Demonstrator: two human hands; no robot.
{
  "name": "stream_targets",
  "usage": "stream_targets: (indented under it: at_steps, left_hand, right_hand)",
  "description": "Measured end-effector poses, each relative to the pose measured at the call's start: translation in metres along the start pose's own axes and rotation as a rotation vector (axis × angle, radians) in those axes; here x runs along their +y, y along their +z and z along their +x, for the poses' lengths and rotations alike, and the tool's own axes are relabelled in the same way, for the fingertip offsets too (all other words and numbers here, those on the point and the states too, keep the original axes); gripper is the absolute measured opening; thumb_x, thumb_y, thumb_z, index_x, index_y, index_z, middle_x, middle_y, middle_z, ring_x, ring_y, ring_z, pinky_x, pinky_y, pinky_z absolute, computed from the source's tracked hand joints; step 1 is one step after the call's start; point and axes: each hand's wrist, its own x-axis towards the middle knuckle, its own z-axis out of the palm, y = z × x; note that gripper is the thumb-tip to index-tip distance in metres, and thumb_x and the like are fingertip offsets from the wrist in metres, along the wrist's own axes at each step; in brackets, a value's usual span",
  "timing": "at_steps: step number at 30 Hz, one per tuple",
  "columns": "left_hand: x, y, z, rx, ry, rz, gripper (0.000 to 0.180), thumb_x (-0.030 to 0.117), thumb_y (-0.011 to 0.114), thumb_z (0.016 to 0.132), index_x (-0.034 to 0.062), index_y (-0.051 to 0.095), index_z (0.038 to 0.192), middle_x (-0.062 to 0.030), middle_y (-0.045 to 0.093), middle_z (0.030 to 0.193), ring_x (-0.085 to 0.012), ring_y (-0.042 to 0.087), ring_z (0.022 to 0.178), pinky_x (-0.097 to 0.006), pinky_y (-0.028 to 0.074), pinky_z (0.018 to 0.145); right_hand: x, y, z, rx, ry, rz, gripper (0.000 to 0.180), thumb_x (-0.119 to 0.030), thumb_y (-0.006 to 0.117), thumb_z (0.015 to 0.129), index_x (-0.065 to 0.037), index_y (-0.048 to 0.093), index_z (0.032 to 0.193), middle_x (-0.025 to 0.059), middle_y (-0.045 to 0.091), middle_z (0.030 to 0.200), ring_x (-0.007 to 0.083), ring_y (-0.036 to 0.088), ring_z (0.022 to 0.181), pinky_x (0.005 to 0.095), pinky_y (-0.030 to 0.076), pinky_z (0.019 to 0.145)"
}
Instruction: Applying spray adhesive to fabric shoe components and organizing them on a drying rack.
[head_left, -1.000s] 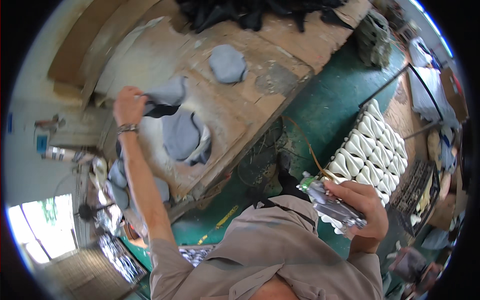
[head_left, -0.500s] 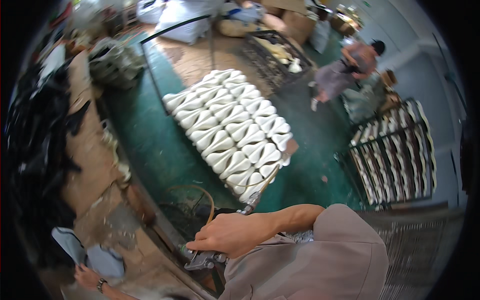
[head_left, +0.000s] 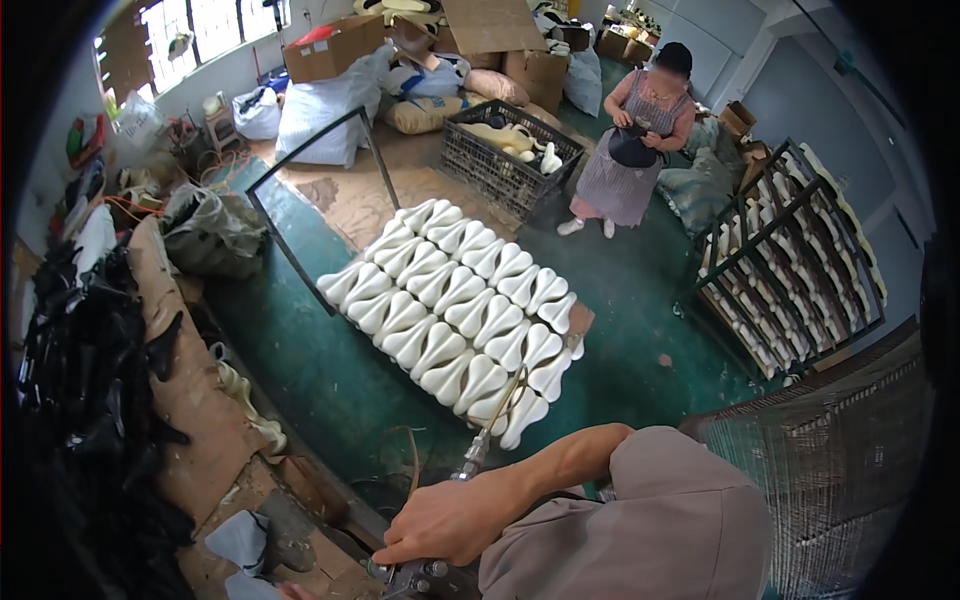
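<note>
My right hand (head_left: 450, 520) is closed around a metal spray gun (head_left: 420, 578) at the bottom edge, and a hose (head_left: 490, 430) rises from the gun. My grey sleeve (head_left: 640, 530) fills the lower right. Only a sliver of my left hand (head_left: 290, 592) shows at the bottom edge, next to grey soft pieces (head_left: 245, 540) lying on the brown workbench (head_left: 190, 400). Whether that hand holds anything is hidden.
Several white saddle-shaped pieces (head_left: 450, 310) lie in rows on a low rack on the green floor. Black pieces (head_left: 80, 380) are piled on the left. Another person (head_left: 635, 150) stands at the back beside a black crate (head_left: 510, 150). A loaded metal rack (head_left: 790, 260) stands on the right.
The view has swung from the workbench toward the floor and the room. My right hand still grips the spray gun; my left hand has slid almost out of the picture.
</note>
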Motion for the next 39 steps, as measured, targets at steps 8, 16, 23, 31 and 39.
stream_targets:
  at_steps: [8, 16, 23, 31, 39]
  left_hand:
    - [-0.089, 0.053, -0.272, -0.412, -0.024, -0.14, 0.05, 0.046, 0.062, 0.094, 0.0133, 0.068, 0.133, -0.0151, 0.071, 0.124, -0.035, 0.068, 0.108, -0.044, 0.052, 0.094]
    - [-0.178, 0.129, -0.492, -0.496, -0.856, -0.321, 0.041, 0.033, 0.067, 0.089, 0.0156, 0.072, 0.125, -0.011, 0.073, 0.122, -0.0275, 0.07, 0.111, -0.038, 0.053, 0.1]
    - [-0.172, 0.128, -0.66, -0.092, -1.546, -0.946, 0.015, 0.018, 0.062, 0.093, 0.0153, 0.075, 0.098, 0.0004, 0.074, 0.085, -0.0141, 0.069, 0.07, -0.034, 0.055, 0.055]
    - [-0.164, 0.154, -0.726, 0.138, -1.722, -1.133, 0.019, 0.014, 0.058, 0.093, 0.0103, 0.074, 0.104, -0.003, 0.074, 0.086, -0.0165, 0.069, 0.071, -0.035, 0.055, 0.059]
    - [-0.183, 0.146, -0.708, 0.207, -1.599, -1.204, 0.02, 0.012, 0.062, 0.091, 0.0115, 0.074, 0.107, -0.0019, 0.074, 0.087, -0.0136, 0.069, 0.072, -0.032, 0.053, 0.057]
  right_hand:
    - [-0.066, 0.003, 0.008, -0.2, -0.371, 0.109, 0.075, -0.006, 0.072, 0.072, 0.003, 0.046, 0.142, 0.0206, 0.063, 0.107, 0.0399, 0.065, 0.101, 0.0471, 0.053, 0.078]
    - [-0.134, 0.024, 0.019, -0.386, -0.467, 0.084, 0.064, -0.018, 0.072, 0.081, 0.003, 0.056, 0.139, 0.0142, 0.07, 0.1, 0.0329, 0.071, 0.085, 0.0381, 0.057, 0.067]
    - [-0.188, 0.074, 0.036, -0.447, -0.563, -0.056, 0.065, -0.018, 0.073, 0.075, 0.004, 0.061, 0.134, 0.0136, 0.068, 0.087, 0.0298, 0.069, 0.071, 0.0371, 0.054, 0.062]
    - [-0.239, 0.117, 0.014, -0.389, -0.569, -0.163, 0.069, -0.02, 0.066, 0.068, 0.006, 0.063, 0.132, 0.0173, 0.067, 0.082, 0.032, 0.068, 0.071, 0.0359, 0.053, 0.065]
    - [-0.283, 0.154, 0.008, -0.287, -0.419, -0.186, 0.061, 0.007, 0.071, 0.072, 0.003, 0.063, 0.133, 0.0188, 0.069, 0.097, 0.0275, 0.067, 0.084, 0.0317, 0.05, 0.079]
